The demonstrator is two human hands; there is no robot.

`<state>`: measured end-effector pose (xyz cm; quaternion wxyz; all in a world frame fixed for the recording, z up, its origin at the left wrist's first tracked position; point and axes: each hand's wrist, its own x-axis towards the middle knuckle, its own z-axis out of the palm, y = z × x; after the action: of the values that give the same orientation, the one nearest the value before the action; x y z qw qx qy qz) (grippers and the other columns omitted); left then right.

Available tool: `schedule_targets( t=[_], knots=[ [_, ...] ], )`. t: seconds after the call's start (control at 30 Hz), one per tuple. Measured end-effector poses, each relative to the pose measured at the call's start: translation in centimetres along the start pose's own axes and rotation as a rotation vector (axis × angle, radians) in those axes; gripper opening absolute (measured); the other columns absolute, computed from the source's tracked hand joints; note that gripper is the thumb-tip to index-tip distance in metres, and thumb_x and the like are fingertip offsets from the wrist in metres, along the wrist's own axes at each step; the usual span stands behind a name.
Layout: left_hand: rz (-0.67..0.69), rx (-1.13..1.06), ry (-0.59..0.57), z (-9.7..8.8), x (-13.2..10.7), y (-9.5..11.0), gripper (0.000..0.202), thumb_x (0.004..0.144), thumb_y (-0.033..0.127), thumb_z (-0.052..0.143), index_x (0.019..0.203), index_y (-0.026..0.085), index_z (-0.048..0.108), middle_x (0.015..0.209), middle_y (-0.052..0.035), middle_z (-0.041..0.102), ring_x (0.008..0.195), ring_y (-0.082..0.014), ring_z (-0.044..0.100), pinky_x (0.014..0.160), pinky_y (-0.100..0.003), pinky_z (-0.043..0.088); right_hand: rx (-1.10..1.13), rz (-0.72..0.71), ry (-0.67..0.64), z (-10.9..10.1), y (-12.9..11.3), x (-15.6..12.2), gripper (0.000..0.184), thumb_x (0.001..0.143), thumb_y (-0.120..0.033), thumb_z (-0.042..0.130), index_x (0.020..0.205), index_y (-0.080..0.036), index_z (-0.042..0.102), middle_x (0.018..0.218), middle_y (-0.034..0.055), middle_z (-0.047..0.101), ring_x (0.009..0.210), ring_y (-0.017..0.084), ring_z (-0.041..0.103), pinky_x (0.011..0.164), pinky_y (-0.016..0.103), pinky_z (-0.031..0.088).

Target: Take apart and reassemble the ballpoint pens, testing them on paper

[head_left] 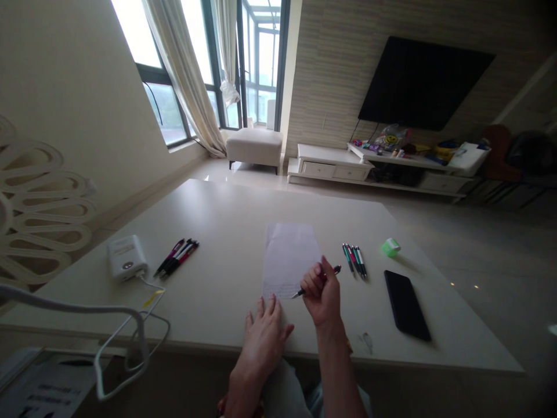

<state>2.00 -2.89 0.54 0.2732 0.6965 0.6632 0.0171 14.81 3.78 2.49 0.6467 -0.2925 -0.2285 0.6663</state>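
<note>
A sheet of white paper (pixel 290 252) lies on the white table (pixel 217 313), with faint lines of writing along its near edge. My left hand (pixel 266 328) rests flat with fingers spread, its fingertips at the paper's near left edge. In my right hand (pixel 322 293) is a dark pen (pixel 298 294) with a reddish barrel, held at a slant. Its tip points down-left at the near right part of the sheet; whether it touches the paper I cannot tell. Several pens (pixel 355 260) lie right of the paper, and another group of pens (pixel 177 257) lies to the left.
A white power bank (pixel 126 258) with a white cable (pixel 141 337) sits at the table's left. On the right are a black phone (pixel 406 304), a small green-and-white item (pixel 390 247) and a small clear object (pixel 366 342) near the front edge.
</note>
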Motion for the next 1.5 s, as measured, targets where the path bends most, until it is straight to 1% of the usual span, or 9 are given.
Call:
schedule_targets(
  t=[0.13,0.3,0.4,0.57,0.7,0.83,1.07,1.2,1.5],
  knots=[
    [0.004,-0.034,-0.001,0.1,-0.2,-0.1,0.06,0.084,0.034,0.04,0.139,0.01,0.036,0.149,-0.0137,0.024,0.138,-0.0358,0.015,0.105,-0.06,0.019,-0.357,-0.041,0.032,0.1,1.1,1.3,0.038,0.08,-0.05,0.047,0.068,-0.017,0.06,0.054,0.0013,0.059,0.047,0.013,0.053,0.048,0.025,0.043],
    [0.016,-0.026,-0.008,0.1,-0.2,-0.1,0.06,0.085,0.034,0.038,0.14,0.008,0.035,0.149,-0.013,0.022,0.138,-0.036,0.014,0.106,-0.059,0.019,-0.748,-0.011,-0.019,0.2,3.6,2.6,0.04,0.075,-0.054,0.056,0.074,-0.015,0.062,0.046,-0.0016,0.055,0.039,0.011,0.051,0.037,0.02,0.041],
    [0.017,-0.023,-0.014,0.1,-0.2,-0.1,0.06,0.086,0.034,0.037,0.139,0.007,0.036,0.149,-0.0135,0.022,0.138,-0.0363,0.013,0.106,-0.06,0.018,-0.777,-0.059,0.006,0.2,5.4,2.8,0.037,0.077,-0.054,0.053,0.072,-0.017,0.057,0.042,-0.0048,0.05,0.033,0.01,0.045,0.032,0.02,0.039],
    [0.025,-0.034,-0.028,-0.2,-0.5,-0.1,0.061,0.085,0.034,0.038,0.141,0.01,0.033,0.15,-0.0124,0.022,0.139,-0.0358,0.013,0.107,-0.058,0.018,-0.782,0.013,0.008,0.2,7.6,2.8,0.039,0.081,-0.055,0.047,0.082,-0.018,0.058,0.045,-0.0034,0.053,0.033,0.01,0.045,0.033,0.02,0.04],
    [0.033,-0.031,-0.052,-0.4,-0.6,-0.3,0.062,0.085,0.03,0.035,0.144,0.013,0.027,0.151,-0.01,0.021,0.139,-0.035,0.012,0.107,-0.057,0.018,-0.82,-0.116,0.019,0.2,8.7,2.9,0.031,0.079,-0.049,0.052,0.075,-0.018,0.055,0.054,-0.0033,0.054,0.043,0.009,0.047,0.036,0.017,0.039],
    [0.032,0.016,-0.071,-0.5,-0.6,-0.4,0.062,0.084,0.028,0.034,0.144,0.013,0.026,0.151,-0.009,0.019,0.139,-0.0335,0.011,0.109,-0.055,0.018,-0.894,-0.175,0.034,-0.2,9.3,3.1,0.025,0.082,-0.04,0.045,0.071,-0.019,0.052,0.054,-0.0036,0.051,0.045,0.01,0.048,0.039,0.018,0.037],
    [0.044,0.028,-0.082,-0.3,-0.6,-0.6,0.061,0.085,0.024,0.031,0.144,0.014,0.025,0.152,-0.0082,0.018,0.139,-0.0328,0.01,0.109,-0.054,0.018,-1.03,-0.345,0.149,-1.4,10.2,3.3,0.012,0.075,-0.022,0.042,0.069,-0.019,0.052,0.049,-0.0049,0.047,0.045,0.012,0.043,0.046,0.022,0.035],
    [0.049,0.027,-0.088,-0.5,-0.8,-0.6,0.06,0.085,0.024,0.031,0.144,0.013,0.027,0.152,-0.0087,0.019,0.139,-0.0325,0.011,0.109,-0.053,0.018,-1.131,-0.389,0.147,-1.7,10.6,3.6,0.019,0.072,-0.021,0.04,0.054,-0.021,0.043,0.046,-0.0038,0.044,0.046,0.012,0.04,0.046,0.022,0.032],
    [0.058,-0.008,-0.086,-0.5,-0.9,-0.9,0.059,0.084,0.021,0.034,0.142,0.015,0.032,0.152,-0.0085,0.02,0.14,-0.0322,0.011,0.109,-0.053,0.018,-1.188,-0.399,0.106,-1.9,11.0,3.7,0.02,0.072,-0.022,0.04,0.053,-0.022,0.04,0.045,-0.0045,0.042,0.043,0.011,0.034,0.045,0.023,0.03]
  ],
)
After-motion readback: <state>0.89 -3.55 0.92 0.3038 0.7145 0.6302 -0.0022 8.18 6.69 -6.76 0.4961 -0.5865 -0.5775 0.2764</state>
